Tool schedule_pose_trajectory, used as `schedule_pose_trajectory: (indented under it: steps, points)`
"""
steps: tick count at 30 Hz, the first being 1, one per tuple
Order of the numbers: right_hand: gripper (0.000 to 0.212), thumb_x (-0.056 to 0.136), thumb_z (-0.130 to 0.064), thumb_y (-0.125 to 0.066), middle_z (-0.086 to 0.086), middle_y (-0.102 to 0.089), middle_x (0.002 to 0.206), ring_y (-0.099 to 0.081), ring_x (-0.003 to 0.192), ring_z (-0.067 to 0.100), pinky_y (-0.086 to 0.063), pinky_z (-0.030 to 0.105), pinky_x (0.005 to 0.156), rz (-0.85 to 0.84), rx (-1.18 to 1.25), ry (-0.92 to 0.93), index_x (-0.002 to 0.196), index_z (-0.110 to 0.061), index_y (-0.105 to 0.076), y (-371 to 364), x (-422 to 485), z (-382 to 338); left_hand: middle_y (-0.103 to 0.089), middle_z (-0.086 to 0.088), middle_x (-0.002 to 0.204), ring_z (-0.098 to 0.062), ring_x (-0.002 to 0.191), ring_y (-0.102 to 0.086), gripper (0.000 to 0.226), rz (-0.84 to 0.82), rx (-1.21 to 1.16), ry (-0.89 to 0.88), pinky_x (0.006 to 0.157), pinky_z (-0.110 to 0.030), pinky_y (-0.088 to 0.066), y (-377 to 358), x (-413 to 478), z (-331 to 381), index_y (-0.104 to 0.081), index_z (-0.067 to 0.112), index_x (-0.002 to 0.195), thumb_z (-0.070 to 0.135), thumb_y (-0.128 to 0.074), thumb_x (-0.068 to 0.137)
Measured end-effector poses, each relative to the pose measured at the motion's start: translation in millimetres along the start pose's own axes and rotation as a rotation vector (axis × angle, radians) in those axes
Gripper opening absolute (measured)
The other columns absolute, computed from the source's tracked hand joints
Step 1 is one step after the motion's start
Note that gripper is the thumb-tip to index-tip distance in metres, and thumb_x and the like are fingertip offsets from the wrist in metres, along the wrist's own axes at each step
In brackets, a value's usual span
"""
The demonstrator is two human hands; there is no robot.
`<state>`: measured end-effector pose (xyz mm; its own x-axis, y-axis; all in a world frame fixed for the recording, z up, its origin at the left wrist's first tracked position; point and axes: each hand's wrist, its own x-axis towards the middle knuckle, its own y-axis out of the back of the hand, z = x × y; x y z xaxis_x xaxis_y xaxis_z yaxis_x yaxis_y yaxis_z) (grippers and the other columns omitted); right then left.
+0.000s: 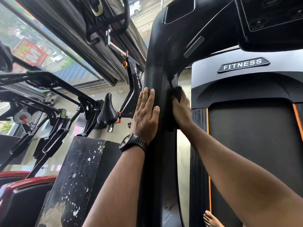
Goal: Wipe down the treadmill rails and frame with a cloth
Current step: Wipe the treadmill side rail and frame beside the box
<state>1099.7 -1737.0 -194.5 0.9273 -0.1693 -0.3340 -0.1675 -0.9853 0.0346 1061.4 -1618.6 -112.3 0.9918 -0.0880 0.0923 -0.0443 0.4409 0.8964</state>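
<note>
Presently: right grip curled round a dark cloth, pressing it on the inner face of the rail, below the console. Left grip flat, fingers straight, holding nothing, laid on the rail's outer side.

Risks, as judged: the cloth is bunched small, so it may slip from the fingers or skip strips of rail. A bare foot stands beside the belt; leaning further could cost footing.

Hard to read: black cloth on black rail, edges lost. Right fingertips are hidden behind it. The rail's lower end runs out of frame.
</note>
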Motion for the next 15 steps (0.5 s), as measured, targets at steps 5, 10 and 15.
schedule_pose_trajectory:
  steps: [5,10,15]
  points:
    - [0.053,0.106,-0.035,-0.051,-0.005,-0.034,0.161,-0.042,0.140,0.016,-0.039,0.032,0.107,0.064,0.040,0.231,0.156,-0.035,-0.034,-2.6,-48.7,2.5,-0.010,0.006,0.166,-0.005,0.152,-0.001,0.061,-0.006,0.001,0.006,0.118,-0.014,0.003,0.0,0.4,-1.0,-0.025,0.023,0.157,0.032,-0.036,0.097]
    - [0.053,0.108,-0.039,-0.044,-0.002,-0.034,0.160,-0.043,0.141,0.027,-0.036,0.045,0.112,0.018,0.027,0.047,0.157,-0.038,-0.026,-0.8,-18.0,6.9,-0.009,0.008,0.166,-0.002,0.151,0.000,0.060,-0.002,-0.009,0.007,0.117,-0.012,0.004,-0.4,-1.0,-1.5,-0.025,0.025,0.157,0.032,-0.036,0.098]
    - [0.051,0.105,-0.033,-0.050,-0.007,-0.033,0.161,-0.038,0.140,0.005,-0.035,0.014,0.111,0.071,0.090,0.255,0.155,-0.036,-0.036,-5.4,-71.7,13.9,-0.010,0.007,0.165,-0.004,0.152,-0.002,0.061,0.001,-0.004,-0.007,0.118,-0.012,0.004,-0.1,0.5,-3.3,-0.026,0.023,0.157,0.032,-0.036,0.097]
